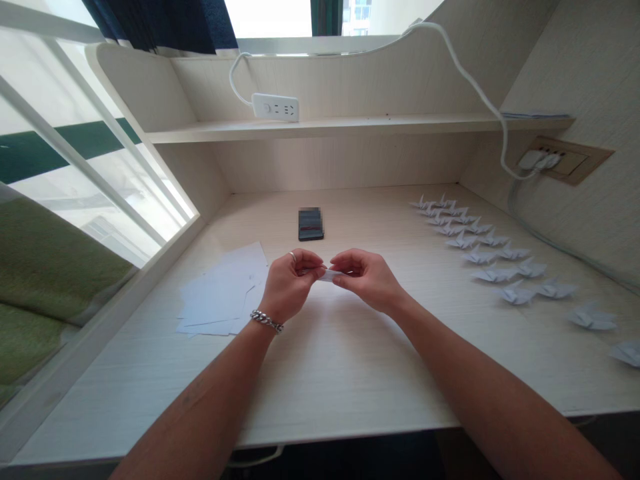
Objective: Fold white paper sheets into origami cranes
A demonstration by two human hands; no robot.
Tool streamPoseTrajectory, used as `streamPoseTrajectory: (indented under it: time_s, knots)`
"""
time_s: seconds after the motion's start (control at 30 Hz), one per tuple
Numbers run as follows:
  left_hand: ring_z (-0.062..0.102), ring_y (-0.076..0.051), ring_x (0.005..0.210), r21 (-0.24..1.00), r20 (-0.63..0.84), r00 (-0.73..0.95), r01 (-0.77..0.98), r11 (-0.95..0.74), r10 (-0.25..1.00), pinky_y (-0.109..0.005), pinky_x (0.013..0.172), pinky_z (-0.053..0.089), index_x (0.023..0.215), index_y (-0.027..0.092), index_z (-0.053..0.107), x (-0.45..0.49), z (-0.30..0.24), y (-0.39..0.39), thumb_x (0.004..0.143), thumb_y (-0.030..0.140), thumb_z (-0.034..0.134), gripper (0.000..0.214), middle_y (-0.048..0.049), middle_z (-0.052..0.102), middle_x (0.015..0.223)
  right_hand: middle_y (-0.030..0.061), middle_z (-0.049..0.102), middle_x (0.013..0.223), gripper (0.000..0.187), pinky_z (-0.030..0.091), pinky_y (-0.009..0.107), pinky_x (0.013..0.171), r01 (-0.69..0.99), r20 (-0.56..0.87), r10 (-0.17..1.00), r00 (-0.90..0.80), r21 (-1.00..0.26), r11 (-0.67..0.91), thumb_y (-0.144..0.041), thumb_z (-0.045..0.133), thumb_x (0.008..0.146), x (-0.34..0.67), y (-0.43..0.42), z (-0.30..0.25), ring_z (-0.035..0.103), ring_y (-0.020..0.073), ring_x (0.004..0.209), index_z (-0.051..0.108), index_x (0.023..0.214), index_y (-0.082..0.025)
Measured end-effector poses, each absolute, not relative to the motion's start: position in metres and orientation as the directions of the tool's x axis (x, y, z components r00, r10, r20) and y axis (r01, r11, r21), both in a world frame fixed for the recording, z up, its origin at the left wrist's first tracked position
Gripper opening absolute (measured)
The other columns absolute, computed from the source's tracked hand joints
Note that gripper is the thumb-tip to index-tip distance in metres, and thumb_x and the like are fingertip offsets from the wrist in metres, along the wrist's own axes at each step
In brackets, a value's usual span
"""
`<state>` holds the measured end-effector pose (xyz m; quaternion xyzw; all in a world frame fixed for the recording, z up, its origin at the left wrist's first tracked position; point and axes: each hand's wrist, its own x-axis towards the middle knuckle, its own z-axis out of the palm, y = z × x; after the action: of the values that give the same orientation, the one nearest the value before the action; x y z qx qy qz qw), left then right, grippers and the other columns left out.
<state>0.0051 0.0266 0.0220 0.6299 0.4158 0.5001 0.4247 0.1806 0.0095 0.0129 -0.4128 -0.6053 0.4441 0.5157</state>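
Between my two hands is a small piece of folded white paper [329,275], held just above the desk. My left hand [291,280] pinches its left end between thumb and fingers. At the right end, the thumb and fingers of my right hand [367,277] are closed on the same paper. Most of the paper is hidden behind my fingers, so its full shape does not show. Left of my left hand lies a loose pile of white paper sheets [220,290]. Several folded white paper cranes [493,273] stand in rows on the right side of the desk.
A dark phone [311,223] lies on the desk [350,380] beyond my hands. On the shelf [350,128] above sits a white power strip [276,107]. Its white cable [465,70] runs to a wall socket [565,161] at right. White bars [75,147] line the left side.
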Motion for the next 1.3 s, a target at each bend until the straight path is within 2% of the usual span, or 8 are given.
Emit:
streamPoseTrajectory:
  time_s: [0.13,0.27,0.5,0.7,0.83,1.0,1.17,1.3]
  knots:
    - [0.068,-0.017,0.074,0.943,0.297,0.157,0.106,-0.315,0.942,-0.031,0.073,0.056,0.079,0.014,0.066,0.007,0.023,0.024,0.069,0.019,0.076,0.015,-0.0047,0.072,0.077,0.0063,0.071,0.083,0.024,0.053,0.032,0.07,0.046,0.263,0.961,-0.089,-0.962,0.268,-0.028,0.074,0.072,0.18,0.01,0.012,0.067,0.0188,0.077,0.069,0.092,-0.016]
    - [0.068,-0.017,0.075,0.944,0.295,0.175,0.098,-0.315,0.939,-0.03,0.072,0.055,0.08,0.014,0.066,0.006,0.022,0.025,0.071,0.019,0.073,0.012,-0.0051,0.072,0.078,0.0044,0.071,0.08,0.014,0.052,0.03,0.069,0.073,0.292,0.954,-0.064,-0.952,0.296,-0.023,0.072,0.072,0.178,0.01,0.011,0.066,0.017,0.074,0.069,0.084,-0.017]
    - [0.068,-0.017,0.072,0.979,0.182,0.256,0.044,-0.2,0.949,-0.032,0.07,0.056,0.103,0.013,0.062,0.003,0.023,0.029,0.077,0.026,0.068,0.029,-0.0072,0.073,0.08,0.0026,0.069,0.074,0.008,0.049,0.028,0.061,0.174,0.332,0.941,-0.059,-0.925,0.337,-0.022,0.069,0.075,0.18,0.01,0.012,0.063,0.0154,0.067,0.066,0.08,-0.017]
    - [0.068,-0.017,0.067,0.92,0.137,0.303,0.313,-0.235,0.943,-0.027,0.065,0.053,0.08,0.013,0.07,0.006,0.029,0.025,0.078,0.03,0.068,0.018,-0.0061,0.072,0.073,0.0034,0.071,0.076,0.01,0.053,0.031,0.065,0.205,0.303,0.948,-0.098,-0.926,0.317,-0.025,0.064,0.08,0.183,0.01,0.009,0.066,0.0175,0.069,0.066,0.088,-0.019]
    - [0.066,-0.014,0.063,0.916,0.142,0.279,0.326,-0.233,0.95,-0.025,0.062,0.052,0.077,0.013,0.07,0.006,0.03,0.025,0.078,0.027,0.067,0.015,-0.0039,0.07,0.068,0.0037,0.071,0.077,0.017,0.056,0.032,0.065,0.148,0.285,0.954,-0.092,-0.944,0.296,-0.027,0.06,0.083,0.186,0.012,0.011,0.067,0.0182,0.071,0.065,0.097,-0.019]
    - [0.066,-0.015,0.063,0.91,0.144,0.259,0.345,-0.231,0.955,-0.024,0.061,0.051,0.077,0.013,0.07,0.005,0.03,0.026,0.078,0.028,0.067,0.016,-0.0046,0.071,0.068,0.0045,0.072,0.082,0.022,0.055,0.032,0.07,0.2,0.319,0.945,-0.079,-0.923,0.328,-0.028,0.067,0.079,0.186,0.012,0.012,0.067,0.0185,0.076,0.066,0.1,-0.019]
    - [0.067,-0.016,0.064,0.899,0.132,0.291,0.368,-0.239,0.947,-0.026,0.063,0.052,0.08,0.014,0.071,0.003,0.029,0.026,0.079,0.03,0.065,0.017,-0.0052,0.072,0.069,0.003,0.071,0.081,0.009,0.052,0.031,0.072,0.293,0.373,0.926,-0.064,-0.88,0.374,-0.022,0.066,0.078,0.189,0.013,0.011,0.066,0.0171,0.075,0.068,0.087,-0.02]
    - [0.068,-0.017,0.069,0.837,0.195,0.314,0.441,-0.325,0.929,-0.027,0.065,0.051,0.081,0.016,0.069,0.002,0.026,0.026,0.081,0.031,0.062,0.017,-0.0046,0.072,0.073,0.0031,0.072,0.083,0.01,0.05,0.029,0.071,0.371,0.355,0.932,-0.074,-0.858,0.357,-0.023,0.064,0.079,0.19,0.012,0.015,0.065,0.0167,0.076,0.07,0.087,-0.019]
